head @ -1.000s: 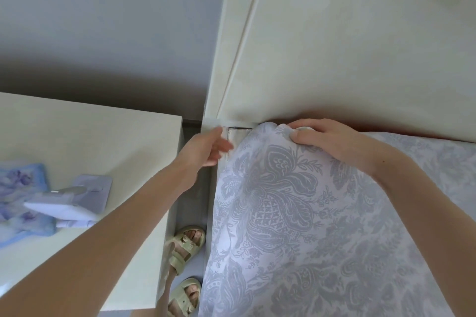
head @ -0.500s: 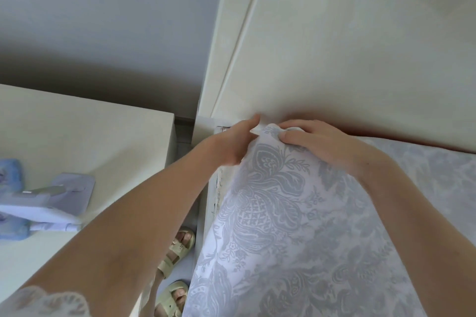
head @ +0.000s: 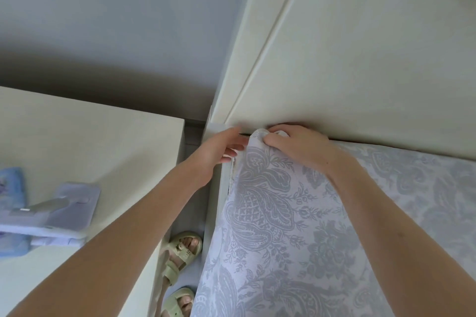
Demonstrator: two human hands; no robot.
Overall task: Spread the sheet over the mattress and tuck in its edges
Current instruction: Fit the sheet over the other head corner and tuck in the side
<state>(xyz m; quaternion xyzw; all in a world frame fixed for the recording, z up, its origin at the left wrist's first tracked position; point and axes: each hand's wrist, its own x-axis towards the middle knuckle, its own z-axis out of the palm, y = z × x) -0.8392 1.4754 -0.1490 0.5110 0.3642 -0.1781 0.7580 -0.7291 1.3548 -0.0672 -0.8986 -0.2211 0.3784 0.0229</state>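
At the head corner of the bed, the grey-and-white damask sheet point(head: 270, 213) lies spread over the mattress, which it hides, and runs from 6 o'clock up to a bunched corner just past the frame's centre. The right hand point(head: 301, 147) sits on that corner from its 3 o'clock side, fingers curled over the gathered cloth and clamped on it against the foot of the cream headboard point(head: 360, 59). The left hand point(head: 219, 152) comes in from the corner's 9 o'clock, fingers apart and nearly straight, with their tips at the sheet's side edge. I cannot tell whether they touch it. At 9 o'clock of the bed stands a cream bedside cabinet point(head: 90, 141) carrying a lilac phone stand point(head: 64, 211). Between cabinet and bed, toward 6 o'clock, two pale green sandals point(head: 183, 247) show on the person's feet.
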